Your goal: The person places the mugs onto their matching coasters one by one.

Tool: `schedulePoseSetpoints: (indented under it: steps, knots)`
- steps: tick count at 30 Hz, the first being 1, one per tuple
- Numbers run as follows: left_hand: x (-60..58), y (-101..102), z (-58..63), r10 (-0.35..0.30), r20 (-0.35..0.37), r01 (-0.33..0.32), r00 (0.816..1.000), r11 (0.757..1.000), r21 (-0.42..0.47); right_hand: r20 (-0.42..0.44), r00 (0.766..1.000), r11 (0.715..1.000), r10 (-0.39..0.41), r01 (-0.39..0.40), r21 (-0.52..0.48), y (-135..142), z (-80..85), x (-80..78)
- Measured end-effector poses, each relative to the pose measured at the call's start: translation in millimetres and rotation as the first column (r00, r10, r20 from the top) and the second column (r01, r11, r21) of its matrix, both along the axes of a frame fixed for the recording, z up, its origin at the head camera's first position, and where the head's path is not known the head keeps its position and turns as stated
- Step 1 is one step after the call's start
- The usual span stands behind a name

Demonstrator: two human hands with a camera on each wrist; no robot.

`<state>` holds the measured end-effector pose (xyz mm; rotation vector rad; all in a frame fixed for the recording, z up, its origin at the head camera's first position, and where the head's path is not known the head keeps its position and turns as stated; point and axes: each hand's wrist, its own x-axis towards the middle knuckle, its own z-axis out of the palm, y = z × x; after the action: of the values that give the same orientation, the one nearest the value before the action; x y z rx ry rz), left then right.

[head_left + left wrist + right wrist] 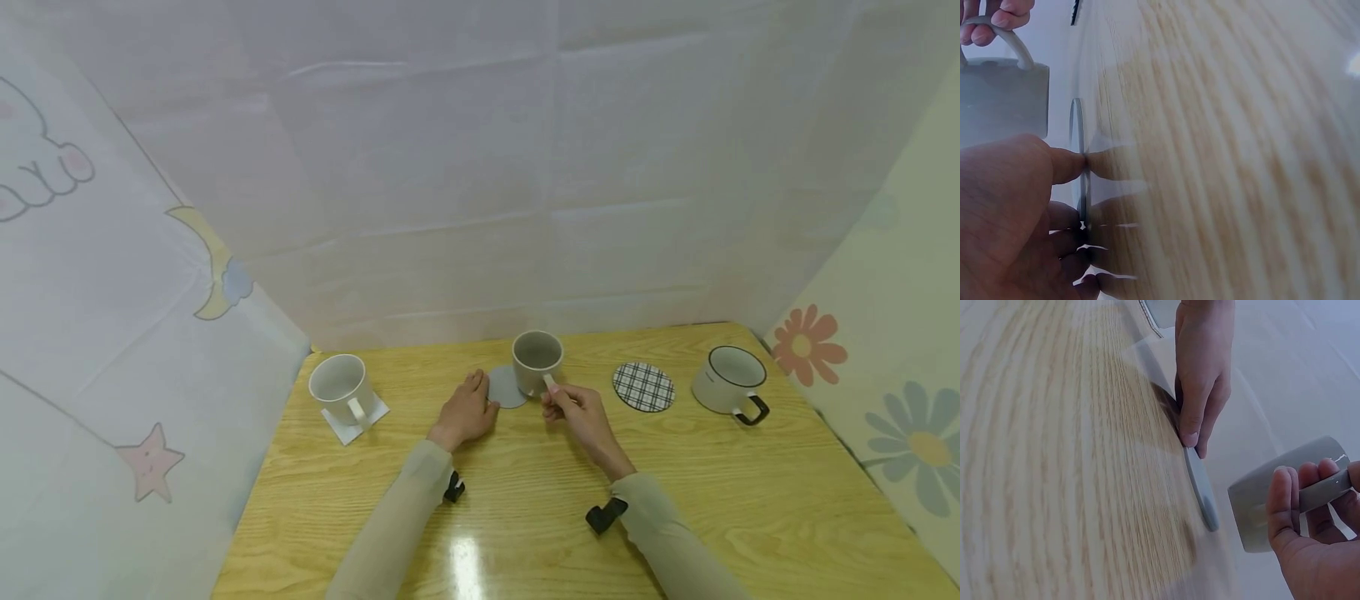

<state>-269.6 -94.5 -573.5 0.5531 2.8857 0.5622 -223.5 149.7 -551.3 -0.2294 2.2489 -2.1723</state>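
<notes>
My right hand grips the handle of a light grey mug. In the right wrist view the mug is raised, with a gap between its base and the round grey coaster. From the head view it overlaps the right side of that coaster, which lies on the table. My left hand is low on the wood, its fingers stretched out beside the coaster's left edge. The left wrist view shows the thumb touching the rim of the coaster.
A white mug stands on a square white coaster at the left. To the right lie a round plaid coaster and a white mug with black rim and handle. Fabric walls border the wooden table.
</notes>
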Motion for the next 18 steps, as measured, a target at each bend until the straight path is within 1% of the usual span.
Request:
schedulePoseSetpoints:
  steps: [6, 11, 18]
  knots:
    - [-3.5, -0.9, -4.5, -0.010, 0.015, 0.011, 1.000, 1.000, -0.011, 0.011, 1.000, 1.000, -0.005, 0.005, 0.008, -2.1, 1.3, -0.7]
    - [-4.2, -2.1, -7.6, -0.014, 0.007, 0.014, 1.000, 1.000, 0.002, 0.022, 1.000, 1.000, -0.004, 0.004, -0.004, -5.2, 2.1, -1.8]
    - [-3.8, -1.9, -5.9, -0.009, 0.025, 0.009, 1.000, 1.000, 0.010, 0.021, 1.000, 1.000, 0.005, -0.004, -0.029, -6.8, 0.5, -3.4]
